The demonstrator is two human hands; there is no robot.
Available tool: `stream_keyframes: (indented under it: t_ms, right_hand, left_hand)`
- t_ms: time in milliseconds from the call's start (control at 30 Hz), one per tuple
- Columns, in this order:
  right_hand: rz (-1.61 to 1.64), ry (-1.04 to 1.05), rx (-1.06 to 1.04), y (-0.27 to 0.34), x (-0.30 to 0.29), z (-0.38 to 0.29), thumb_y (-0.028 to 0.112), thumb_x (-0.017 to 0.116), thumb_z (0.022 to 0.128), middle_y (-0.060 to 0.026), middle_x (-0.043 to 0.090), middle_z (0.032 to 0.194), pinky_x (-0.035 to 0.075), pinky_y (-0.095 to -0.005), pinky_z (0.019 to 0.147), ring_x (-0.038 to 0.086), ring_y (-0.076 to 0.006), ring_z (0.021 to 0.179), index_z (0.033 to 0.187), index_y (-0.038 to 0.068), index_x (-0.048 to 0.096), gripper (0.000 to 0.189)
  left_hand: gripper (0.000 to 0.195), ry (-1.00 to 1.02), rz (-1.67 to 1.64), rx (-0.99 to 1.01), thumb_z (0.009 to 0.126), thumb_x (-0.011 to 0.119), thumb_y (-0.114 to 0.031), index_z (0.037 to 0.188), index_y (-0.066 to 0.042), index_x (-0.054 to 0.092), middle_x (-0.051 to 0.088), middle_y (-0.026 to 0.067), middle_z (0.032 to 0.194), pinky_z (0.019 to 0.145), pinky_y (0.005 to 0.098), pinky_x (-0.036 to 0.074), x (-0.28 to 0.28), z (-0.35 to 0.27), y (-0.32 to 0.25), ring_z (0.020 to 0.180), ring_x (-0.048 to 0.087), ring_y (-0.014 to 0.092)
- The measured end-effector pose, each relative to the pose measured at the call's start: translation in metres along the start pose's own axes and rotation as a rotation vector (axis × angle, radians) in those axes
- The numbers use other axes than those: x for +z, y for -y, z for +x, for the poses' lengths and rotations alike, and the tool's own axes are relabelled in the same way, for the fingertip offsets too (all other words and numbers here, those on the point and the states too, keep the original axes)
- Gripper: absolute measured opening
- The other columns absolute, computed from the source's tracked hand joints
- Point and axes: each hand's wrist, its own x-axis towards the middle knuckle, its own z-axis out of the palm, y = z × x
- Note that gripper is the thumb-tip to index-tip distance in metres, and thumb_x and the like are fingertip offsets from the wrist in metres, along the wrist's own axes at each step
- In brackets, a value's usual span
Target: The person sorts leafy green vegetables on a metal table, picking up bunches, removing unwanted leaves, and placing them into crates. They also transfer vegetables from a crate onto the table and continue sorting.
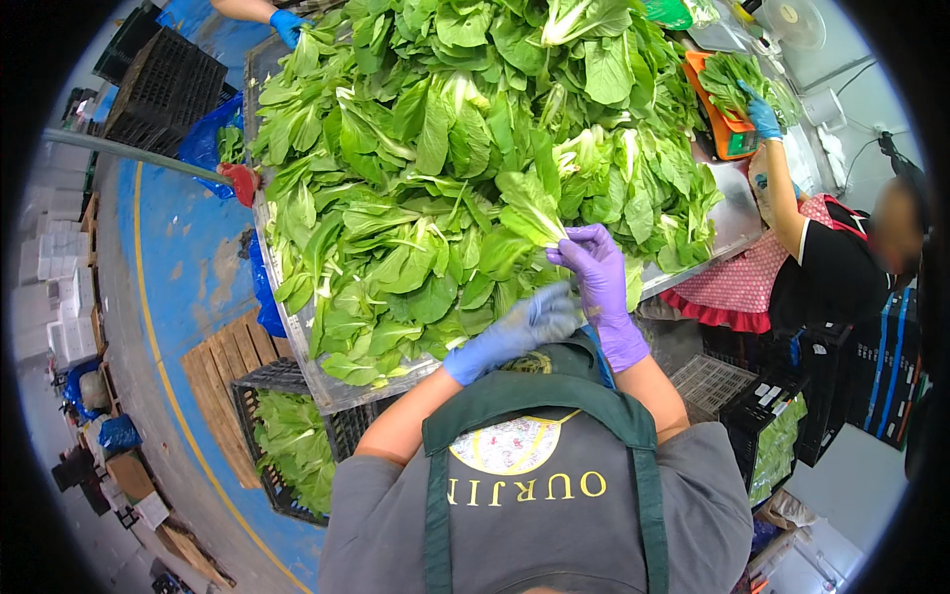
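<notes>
My right hand (pixel 598 282), in a purple glove, pinches a small leafy green (pixel 528 211) by its pale stem end; the leaves point up and left. My left hand (pixel 536 321), in a blue glove, is blurred just below and left of it. Its fingers are extended, with nothing seen in them. Both hands are over the near edge of a metal table (pixel 334 397), in front of my dark green apron (pixel 534 393). A large heap of loose leafy greens (pixel 415 260) covers much of the tabletop.
A co-worker's blue-gloved hand (pixel 763 115) touches greens on an orange scale (pixel 716 111) at right. Another person's gloved hand (pixel 288 28) reaches the heap at far left. Black crates of greens stand low at left (pixel 286 501) and right (pixel 764 401). A metal pole (pixel 141 156) juts toward the table.
</notes>
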Motion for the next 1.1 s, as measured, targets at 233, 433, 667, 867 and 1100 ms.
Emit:
stream_keyframes:
  t_ms: [233, 433, 667, 867, 1100]
  right_hand:
    - [-0.205, 0.178, 0.101, -0.025, 0.006, -0.010, 0.001, 0.062, 0.087, -0.0092, 0.067, 0.090, 0.055, -0.0262, 0.075, 0.066, -0.0130, 0.076, 0.112, -0.005, 0.062, 0.026]
    - [-0.661, 0.347, -0.227, -0.012, 0.003, 0.013, 0.012, 0.073, 0.083, -0.0037, 0.065, 0.087, 0.049, -0.0238, 0.068, 0.061, -0.0106, 0.078, 0.095, 0.003, 0.070, 0.015]
    - [-1.456, -0.027, -0.717, 0.018, -0.034, 0.118, 0.014, 0.071, 0.078, -0.0095, 0.057, 0.092, 0.048, -0.0363, 0.072, 0.058, -0.0276, 0.084, 0.101, 0.011, 0.065, 0.024]
    - [-1.516, 0.153, -0.812, 0.031, -0.041, 0.113, 0.015, 0.073, 0.077, -0.0086, 0.059, 0.088, 0.049, -0.0361, 0.072, 0.059, -0.0266, 0.084, 0.094, 0.009, 0.063, 0.021]
    - [-0.576, 0.156, 0.008, 0.030, -0.055, 0.098, 0.009, 0.072, 0.082, -0.0006, 0.061, 0.077, 0.050, -0.0226, 0.061, 0.058, -0.0075, 0.066, 0.091, 0.003, 0.060, 0.016]
  left_hand:
    - [0.052, -0.186, -0.608, 0.359, 0.094, 0.059, -0.016, 0.141, -0.004, 0.038, 0.053, 0.0132, 0.132, 0.094, 0.0305, 0.046, -0.033, 0.026, -0.008, 0.113, 0.054, 0.018]
    - [0.035, -0.450, -0.634, 0.275, 0.095, 0.059, -0.022, 0.123, -0.002, 0.056, 0.063, 0.0058, 0.090, 0.087, 0.0331, 0.049, -0.054, 0.029, -0.015, 0.086, 0.060, 0.017]
    - [0.030, -0.448, -0.616, 0.191, 0.090, 0.066, -0.014, 0.116, -0.001, 0.060, 0.057, 0.0002, 0.071, 0.074, 0.0325, 0.052, -0.065, 0.019, -0.025, 0.069, 0.057, 0.013]
    - [0.032, -0.432, -0.550, 0.210, 0.089, 0.062, -0.003, 0.120, 0.002, 0.057, 0.065, 0.0128, 0.104, 0.083, 0.0338, 0.055, -0.065, 0.006, -0.025, 0.086, 0.065, 0.018]
    - [0.023, -0.444, -0.614, 0.243, 0.090, 0.063, -0.005, 0.112, 0.001, 0.061, 0.068, 0.0121, 0.101, 0.072, 0.0270, 0.053, -0.068, 0.006, -0.017, 0.077, 0.063, 0.012]
